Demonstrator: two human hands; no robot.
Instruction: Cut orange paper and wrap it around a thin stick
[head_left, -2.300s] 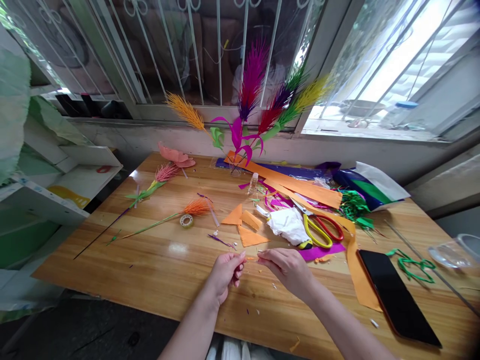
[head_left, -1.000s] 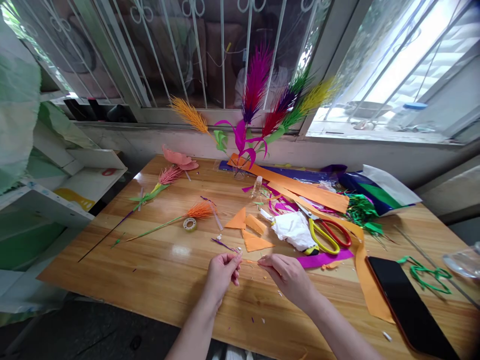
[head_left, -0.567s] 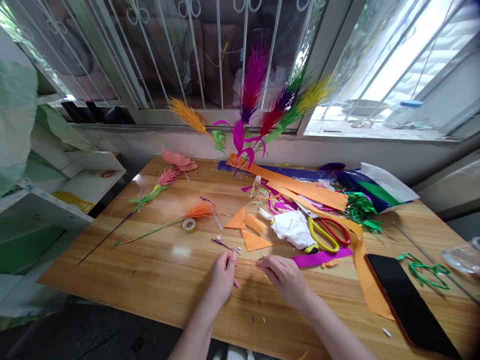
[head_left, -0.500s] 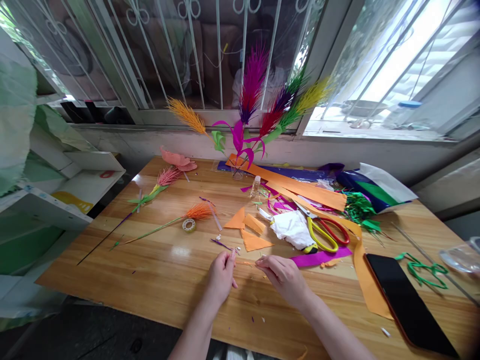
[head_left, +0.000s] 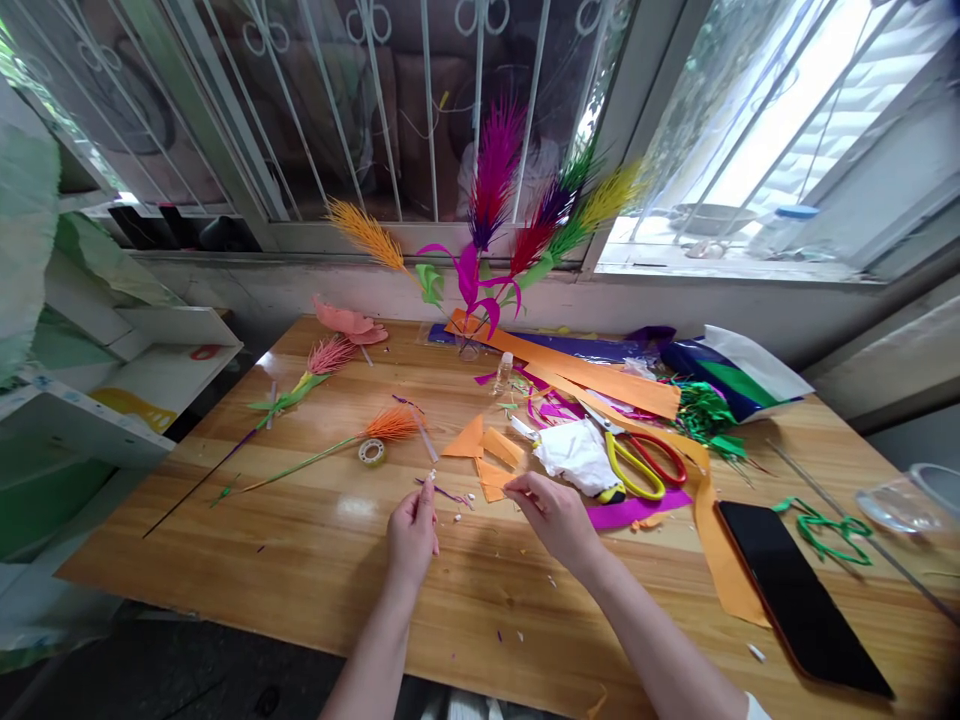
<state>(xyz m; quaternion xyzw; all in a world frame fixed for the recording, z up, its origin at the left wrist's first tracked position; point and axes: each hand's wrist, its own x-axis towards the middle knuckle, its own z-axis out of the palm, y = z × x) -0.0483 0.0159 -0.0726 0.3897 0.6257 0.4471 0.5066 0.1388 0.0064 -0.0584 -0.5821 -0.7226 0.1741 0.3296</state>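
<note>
Just below the frame's centre the left hand [head_left: 412,530] pinches something too small to tell, while the right hand [head_left: 551,515], fingers curled in a pinch, touches the orange paper scraps [head_left: 491,478] lying just above it, nearer than the left.

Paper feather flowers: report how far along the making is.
Done: several coloured paper feather flowers stand at the window, and an orange-headed green stem lies on the wooden table. In hand: the left hand pinches something tiny; the right hand reaches the orange paper triangles. Left: uncut orange paper strips beside the yellow-and-red scissors.
</note>
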